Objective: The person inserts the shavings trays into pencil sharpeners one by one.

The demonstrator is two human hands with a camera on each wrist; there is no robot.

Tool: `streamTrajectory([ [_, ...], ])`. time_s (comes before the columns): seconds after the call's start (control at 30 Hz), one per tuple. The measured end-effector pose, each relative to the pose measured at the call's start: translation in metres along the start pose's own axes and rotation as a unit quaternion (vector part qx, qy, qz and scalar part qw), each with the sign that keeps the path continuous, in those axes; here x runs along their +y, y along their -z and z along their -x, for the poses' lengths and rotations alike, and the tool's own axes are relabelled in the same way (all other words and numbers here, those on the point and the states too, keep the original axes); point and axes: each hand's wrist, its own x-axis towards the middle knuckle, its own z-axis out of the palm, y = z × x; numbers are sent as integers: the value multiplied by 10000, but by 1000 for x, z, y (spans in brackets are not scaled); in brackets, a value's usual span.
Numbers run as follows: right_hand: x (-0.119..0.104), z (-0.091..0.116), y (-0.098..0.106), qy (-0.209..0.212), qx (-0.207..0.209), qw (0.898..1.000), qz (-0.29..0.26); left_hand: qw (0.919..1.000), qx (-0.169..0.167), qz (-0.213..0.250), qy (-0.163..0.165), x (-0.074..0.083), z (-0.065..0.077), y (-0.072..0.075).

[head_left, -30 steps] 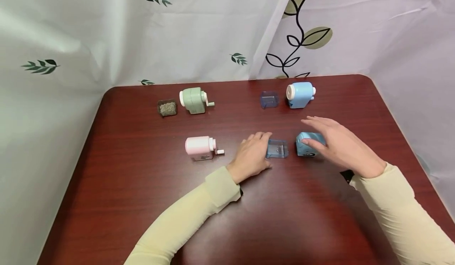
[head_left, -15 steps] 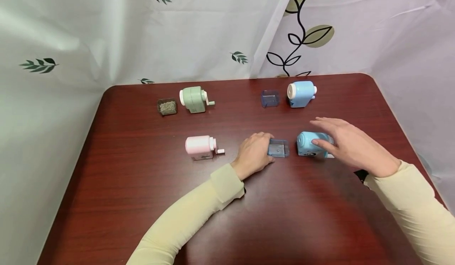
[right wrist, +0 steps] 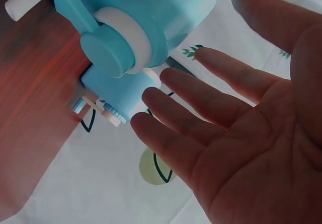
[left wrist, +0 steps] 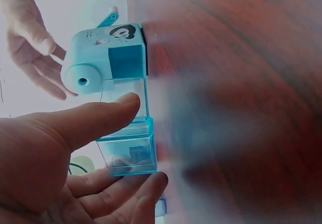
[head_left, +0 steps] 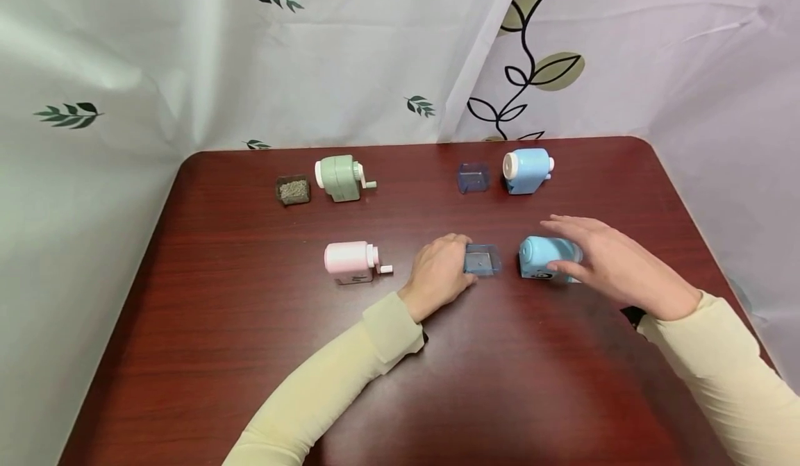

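My left hand grips the left end of a clear blue shavings drawer, thumb at the near side and fingers at the far side. In the left wrist view the thumb crosses in front of this drawer. Just right of it stands a light-blue crank pencil sharpener, whose drawer slot gapes toward the left hand in the left wrist view. My right hand is held beside the sharpener's crank end. Its fingers are extended and spread, palm toward the sharpener, holding nothing, in the right wrist view.
Farther back, another blue sharpener has its drawer out beside it. A green sharpener stands near a drawer of shavings at back left. A pink sharpener is left of my left hand. Patterned curtain backs the table.
My right hand has drawn back to the right, uncovering more of the light-blue sharpener. The left hand has shifted slightly left with the drawer, widening the gap to the sharpener a little.
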Motion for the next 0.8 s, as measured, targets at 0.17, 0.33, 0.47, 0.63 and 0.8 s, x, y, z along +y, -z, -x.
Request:
streamTrajectory([
  [0.17,1,-1,-6,172,23,9998,70,9998,89,-155,-55,0,2,2],
  [0.33,2,0,-10,183,-57,9998,91,9998,82,-160,-96,1,3,3],
  [0.47,2,1,-12,129,-121,9998,92,9998,53,-164,-98,1,2,3],
  [0.63,2,0,-14,160,8,9998,69,9997,108,-211,-109,0,2,4],
  [0.8,3,-1,-15,116,53,9999,-6,9995,110,-280,-98,3,1,5],
])
